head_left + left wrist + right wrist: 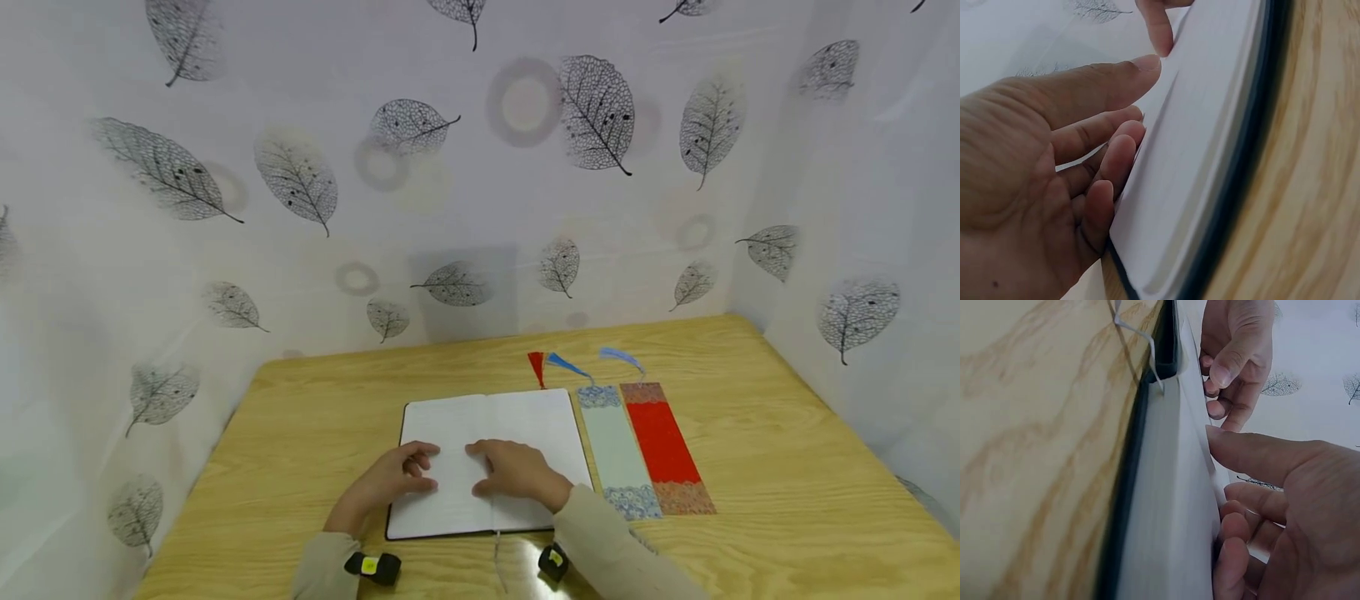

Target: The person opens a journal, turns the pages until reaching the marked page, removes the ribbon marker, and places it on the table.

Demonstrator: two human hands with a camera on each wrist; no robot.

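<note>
An open notebook [450, 500] with blank white pages and a dark cover lies on the wooden table. On its left page rests my left hand [393, 477], fingers loosely bent, fingertips touching the paper. My right hand [517, 471] lies over the right page near the middle fold, its fingertips and thumb also on the paper. Neither hand grips anything. In the left wrist view the left hand [1054, 156] shows relaxed fingers against the page. The right wrist view shows the right hand [1291, 506] likewise, beside the thick page block [1166, 506].
Right of the notebook lie a pale green bookmark [617, 446] with a blue tassel [567, 364] and a red bookmark [663, 442] with a lilac tassel [618, 356]. A red tassel [536, 367] shows above the notebook. A thin ribbon [498, 558] hangs from its lower edge.
</note>
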